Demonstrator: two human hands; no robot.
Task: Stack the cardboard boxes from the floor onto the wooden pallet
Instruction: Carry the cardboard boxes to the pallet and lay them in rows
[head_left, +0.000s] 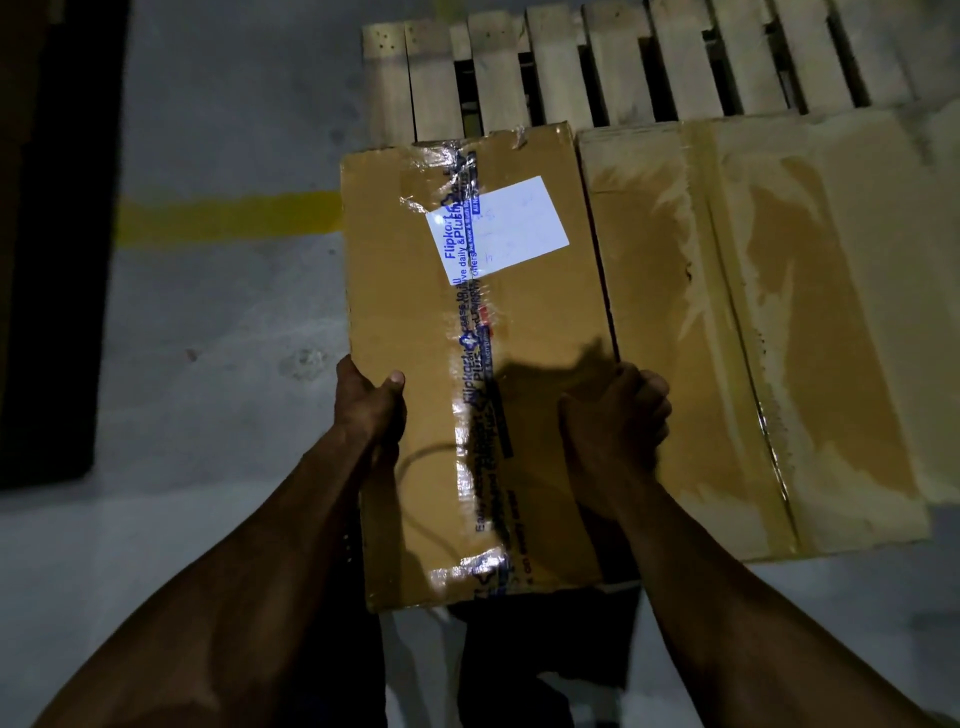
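- Left hand (371, 410) grips the taped cardboard box (467, 364) at its left edge, fingers curled under.
- Right hand (615, 415) clasps its right edge.
- A second box (753, 322) lies alongside on the wooden pallet (623, 67).

Matt brown cardboard box (415, 312), glossy printed tape (475, 395); rough bare wood pallet (561, 73); matt concrete floor (218, 338).

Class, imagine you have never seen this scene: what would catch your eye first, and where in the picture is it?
First, the taped cardboard box at the centre, with its bright white label and blue-printed tape, gripped at its sides by the left hand and right hand. Next, the larger plain box lying just to its right. Behind both, at the top, the pale slats of the wooden pallet, and a yellow floor line at left.
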